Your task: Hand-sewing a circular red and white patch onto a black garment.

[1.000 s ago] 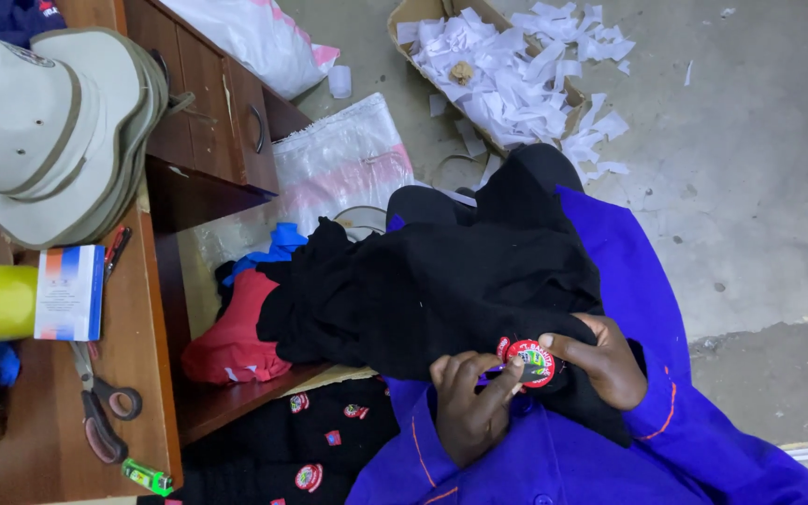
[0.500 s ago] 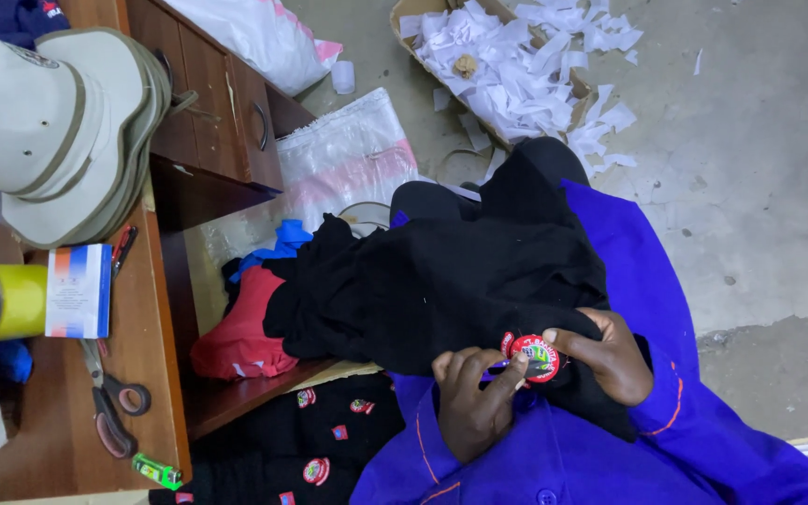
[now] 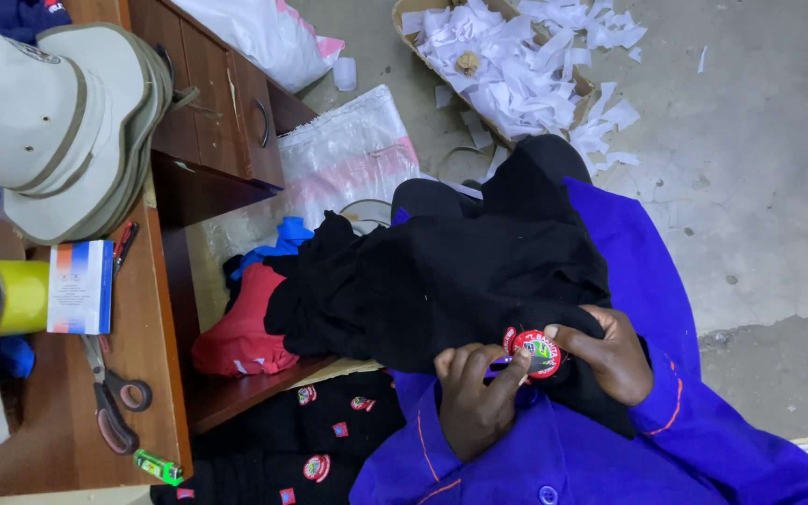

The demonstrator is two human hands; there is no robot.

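Little has shifted since a moment ago: both hands, left hand (image 3: 479, 397) and right hand (image 3: 610, 355), stay pinched together on the round red patch (image 3: 542, 353) atop the black garment (image 3: 441, 281).

lap: black cloth (image 3: 441, 281) heaped across, blocks reach forward | desk (image 3: 156, 374) left: scissors (image 3: 109, 397), tape (image 3: 11, 296), caps (image 3: 58, 131) crowd top | shelf: red cloth (image 3: 236, 327) fills it | floor (image 3: 750, 187) right: open beyond paper scraps (image 3: 526, 65)
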